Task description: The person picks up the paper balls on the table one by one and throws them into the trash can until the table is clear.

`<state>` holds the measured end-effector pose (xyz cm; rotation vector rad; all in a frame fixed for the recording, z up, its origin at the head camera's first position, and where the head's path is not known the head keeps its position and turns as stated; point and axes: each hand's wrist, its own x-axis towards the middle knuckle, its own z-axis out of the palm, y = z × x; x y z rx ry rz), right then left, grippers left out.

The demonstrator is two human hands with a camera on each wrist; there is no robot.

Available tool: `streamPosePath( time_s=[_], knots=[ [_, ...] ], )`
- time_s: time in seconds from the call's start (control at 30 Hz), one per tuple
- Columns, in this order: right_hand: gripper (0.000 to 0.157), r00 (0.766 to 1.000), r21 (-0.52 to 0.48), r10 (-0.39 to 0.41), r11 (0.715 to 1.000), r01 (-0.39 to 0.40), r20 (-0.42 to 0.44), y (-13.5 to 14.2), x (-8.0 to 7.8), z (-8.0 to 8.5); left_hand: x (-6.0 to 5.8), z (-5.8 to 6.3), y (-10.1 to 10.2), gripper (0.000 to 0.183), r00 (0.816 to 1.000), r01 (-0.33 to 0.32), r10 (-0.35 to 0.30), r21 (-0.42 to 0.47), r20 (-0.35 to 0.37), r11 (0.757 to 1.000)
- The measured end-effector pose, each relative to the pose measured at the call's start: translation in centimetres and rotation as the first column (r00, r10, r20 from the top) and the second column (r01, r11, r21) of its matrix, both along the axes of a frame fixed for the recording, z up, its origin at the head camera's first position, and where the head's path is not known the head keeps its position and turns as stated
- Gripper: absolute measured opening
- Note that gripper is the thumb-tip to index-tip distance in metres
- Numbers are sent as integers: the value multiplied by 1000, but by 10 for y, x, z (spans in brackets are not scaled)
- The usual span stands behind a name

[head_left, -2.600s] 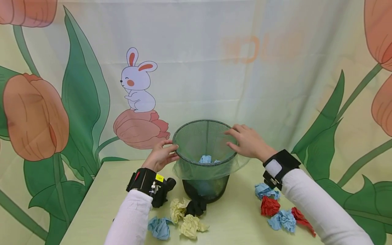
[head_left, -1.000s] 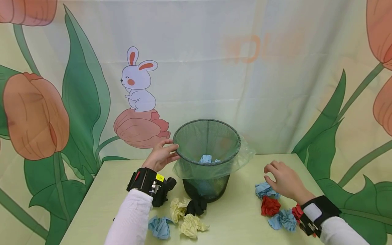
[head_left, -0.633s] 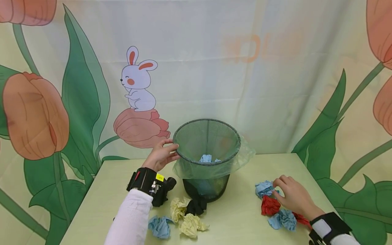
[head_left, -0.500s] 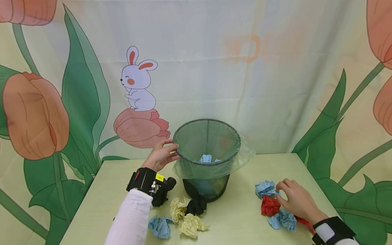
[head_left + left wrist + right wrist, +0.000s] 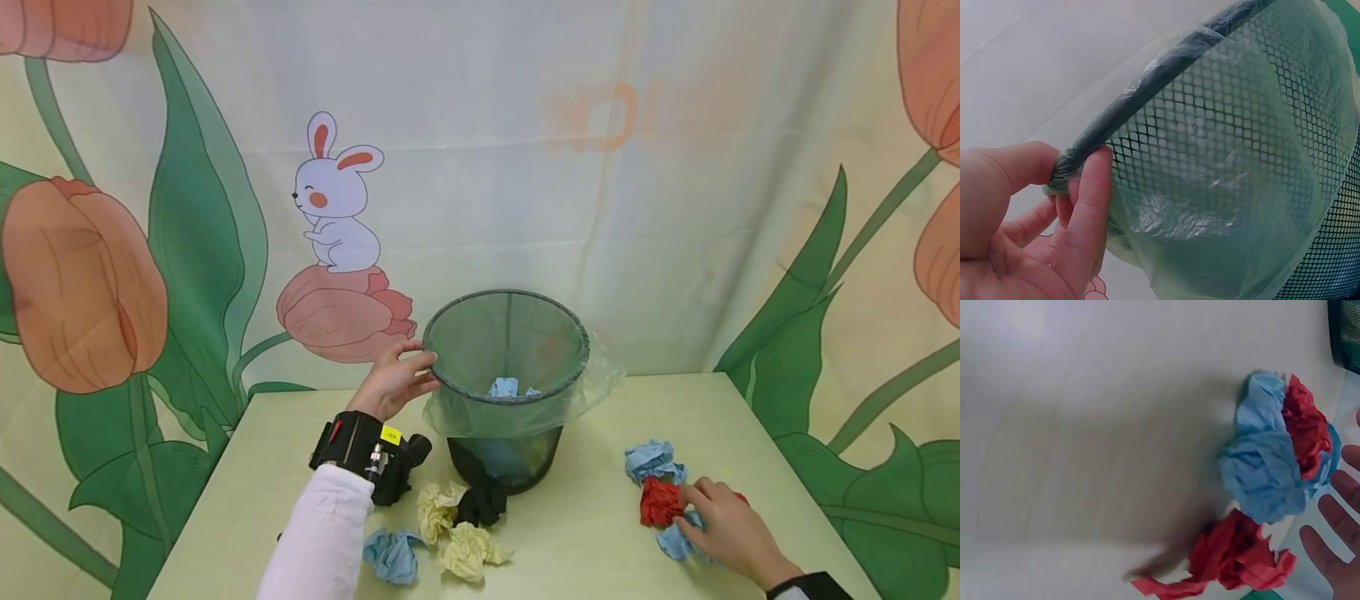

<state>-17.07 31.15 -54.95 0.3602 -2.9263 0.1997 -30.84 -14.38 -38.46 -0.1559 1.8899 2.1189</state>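
Note:
My left hand (image 5: 393, 382) pinches the left rim of a black mesh wastebasket (image 5: 468, 467), thumb on one side and fingers on the other. A translucent green plastic liner (image 5: 1191, 219) folds over that rim. Inside the basket lie blue crumpled papers (image 5: 503, 387). My right hand (image 5: 727, 529), fingers spread and slightly bent, hovers over crumpled papers on the right and holds nothing. Nearest to it are a red paper ball (image 5: 660, 502) and a blue paper ball (image 5: 1263, 475), the latter partly hidden in the head view. Another red crumpled paper (image 5: 1232, 556) lies beside them.
Left of centre on the pale table (image 5: 585, 542) lie yellow crumpled papers (image 5: 468, 552), a black one (image 5: 482, 505) against the basket's foot and a blue one (image 5: 392, 556). One more blue ball (image 5: 652, 461) lies at the right. A printed curtain (image 5: 480, 167) hangs behind.
My right hand has left the basket's right rim and come down, right and nearer, over the crumpled papers. The left hand has stayed on the rim; the liner's right side now hangs outward.

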Motion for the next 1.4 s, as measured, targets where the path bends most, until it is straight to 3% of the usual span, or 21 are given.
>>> streamPosePath(
  time_s=[0.33,0.57,0.8,0.93,1.17,1.4],
  knots=[
    [30,987,3,-62,998,62,148,-5,8,-25,0,1,0,53,1000,-2,2,-6,6,1000],
    [43,957,31,-127,992,123,260,-8,8,-43,1,1,0,53,1000,1,-1,-6,5,1000],
    [46,948,62,-135,991,122,288,-12,7,-52,2,2,0,53,1000,-5,5,-14,2,1000],
    [43,947,72,-130,991,114,294,-14,4,-52,2,3,1,53,1000,-4,4,-16,-1,1000],
    [22,955,38,-77,997,69,286,-22,3,-53,2,2,1,53,1000,-2,2,-9,0,1000],
    [16,942,19,-75,997,73,326,-27,3,-49,3,3,0,51,1000,-7,7,-12,7,1000]
  ],
)
